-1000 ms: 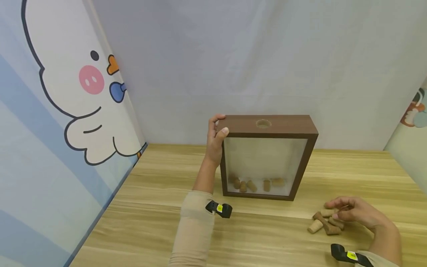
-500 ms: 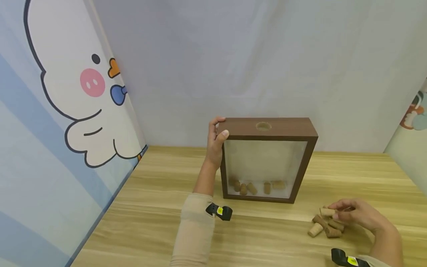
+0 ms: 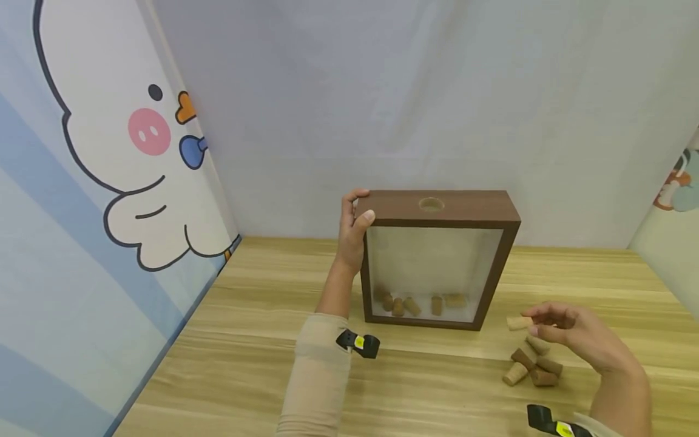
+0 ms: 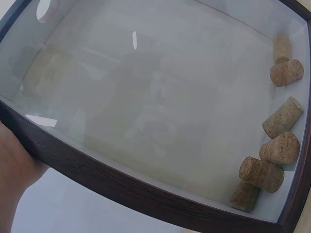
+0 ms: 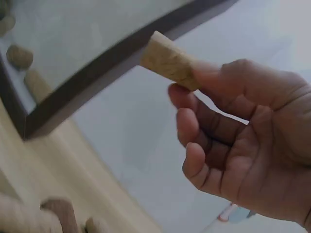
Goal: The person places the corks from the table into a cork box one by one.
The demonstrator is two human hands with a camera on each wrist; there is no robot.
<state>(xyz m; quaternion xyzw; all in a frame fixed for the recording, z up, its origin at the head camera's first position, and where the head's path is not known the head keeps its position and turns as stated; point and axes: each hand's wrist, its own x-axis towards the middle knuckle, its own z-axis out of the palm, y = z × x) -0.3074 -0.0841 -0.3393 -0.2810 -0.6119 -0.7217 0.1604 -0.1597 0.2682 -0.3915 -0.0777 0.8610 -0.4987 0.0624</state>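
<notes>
from where i stand, the dark wooden box [image 3: 390,203] is upright on the bench [image 3: 431,388], and the person's left hand [image 3: 351,240] grips its upper left corner, thumb at the front edge, fingers bent round towards the back. my guess is that this hold is for steadiness: a tall, shallow thing like that could tip if knocked. holding it at the side also leaves the round hole [image 3: 431,204] in the top uncovered.

the right hand [image 3: 581,337] pinches one pale cork [image 3: 517,323] between thumb and fingertips, the other fingers loosely bent. the cork is up off the bench, near the box's lower right corner but apart from it. it is taken by one end, so most of it sticks out past the fingers; that probably makes it easier to aim.

below that hand lies a loose heap of corks [image 3: 544,377], leaning on one another, where a low sleeve or wrist could brush them. more corks [image 3: 411,305] lie along the box's floor behind the clear pane [image 3: 437,261]. that pane closes off the front, and the hole is the only opening i can see. a pale cloth [image 3: 437,109] hangs behind the box.
</notes>
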